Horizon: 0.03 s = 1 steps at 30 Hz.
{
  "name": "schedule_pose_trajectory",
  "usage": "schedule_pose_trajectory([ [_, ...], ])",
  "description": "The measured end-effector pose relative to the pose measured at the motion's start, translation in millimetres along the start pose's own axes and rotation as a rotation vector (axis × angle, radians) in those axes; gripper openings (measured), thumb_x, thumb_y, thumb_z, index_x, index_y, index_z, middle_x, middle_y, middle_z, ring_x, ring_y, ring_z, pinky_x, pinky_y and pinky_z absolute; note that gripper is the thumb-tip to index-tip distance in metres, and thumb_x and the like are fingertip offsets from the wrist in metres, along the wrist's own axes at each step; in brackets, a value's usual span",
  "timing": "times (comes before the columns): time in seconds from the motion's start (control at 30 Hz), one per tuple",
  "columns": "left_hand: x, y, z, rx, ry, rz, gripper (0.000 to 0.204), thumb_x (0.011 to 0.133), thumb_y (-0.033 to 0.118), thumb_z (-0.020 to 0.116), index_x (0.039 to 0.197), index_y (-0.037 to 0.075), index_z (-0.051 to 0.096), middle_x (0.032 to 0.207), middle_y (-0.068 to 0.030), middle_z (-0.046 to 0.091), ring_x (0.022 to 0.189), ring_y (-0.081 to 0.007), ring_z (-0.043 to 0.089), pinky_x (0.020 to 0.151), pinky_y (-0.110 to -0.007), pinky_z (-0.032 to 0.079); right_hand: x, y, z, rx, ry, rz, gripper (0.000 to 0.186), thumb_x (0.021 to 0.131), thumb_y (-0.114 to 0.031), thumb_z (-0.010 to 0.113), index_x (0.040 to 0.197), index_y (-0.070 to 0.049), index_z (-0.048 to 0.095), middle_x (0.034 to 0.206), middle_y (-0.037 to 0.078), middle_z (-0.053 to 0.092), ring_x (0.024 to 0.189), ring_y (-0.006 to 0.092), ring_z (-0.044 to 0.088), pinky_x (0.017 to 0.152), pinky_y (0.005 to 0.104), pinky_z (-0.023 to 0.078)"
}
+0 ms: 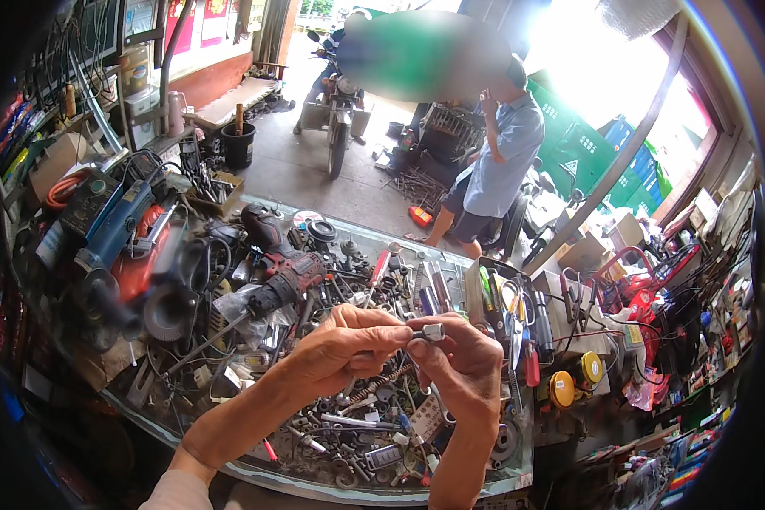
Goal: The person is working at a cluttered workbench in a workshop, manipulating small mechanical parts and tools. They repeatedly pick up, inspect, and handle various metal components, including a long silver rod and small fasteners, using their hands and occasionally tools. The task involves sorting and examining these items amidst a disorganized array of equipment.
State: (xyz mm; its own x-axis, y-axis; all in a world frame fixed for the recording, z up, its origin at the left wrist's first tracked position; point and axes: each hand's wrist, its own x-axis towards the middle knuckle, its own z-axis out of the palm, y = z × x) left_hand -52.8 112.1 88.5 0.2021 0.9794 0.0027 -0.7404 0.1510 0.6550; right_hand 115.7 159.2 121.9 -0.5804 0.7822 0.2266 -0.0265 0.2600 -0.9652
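Note:
Above the middle of a cluttered glass-topped bench (255, 470), my two hands meet around a small silver metal cylinder (432, 331). My left hand (353, 342) reaches in with thumb and forefinger pinched at the cylinder's left end. The fingers of my right hand (459, 361) curl round its other side, thumb beneath it. A short dark part shows between the fingertips; I cannot make out its kind. Below my hands lie a coil spring (381, 384) and many loose small metal parts. A red and black cordless drill (285, 272) lies to the left of them.
A blue bench grinder (121, 223) stands at the left. Scissors (513, 304) and a red-handled screwdriver (531, 364) stand along the right side, near two yellow-lidded jars (562, 388). Beyond the bench are a person in a light blue shirt (512, 140) and a motorcycle (340, 115).

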Motion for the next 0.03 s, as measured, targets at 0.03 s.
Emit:
schedule_pose_trajectory([
  [0.03,-0.8,0.5,0.8,-0.006,0.0,-0.002,0.016,0.083,0.015,0.065,0.088,0.0,0.065,0.059,0.0038,0.049,0.045,-0.0002,0.035,0.039,-0.015,0.024,-0.4,2.5,0.2,0.019,-0.009,0.025,0.031,0.08,-0.009,0.068,0.109,-0.003,0.061,0.101,0.006,0.056,0.067,0.004,0.053,0.056,0.0172,0.045],
])
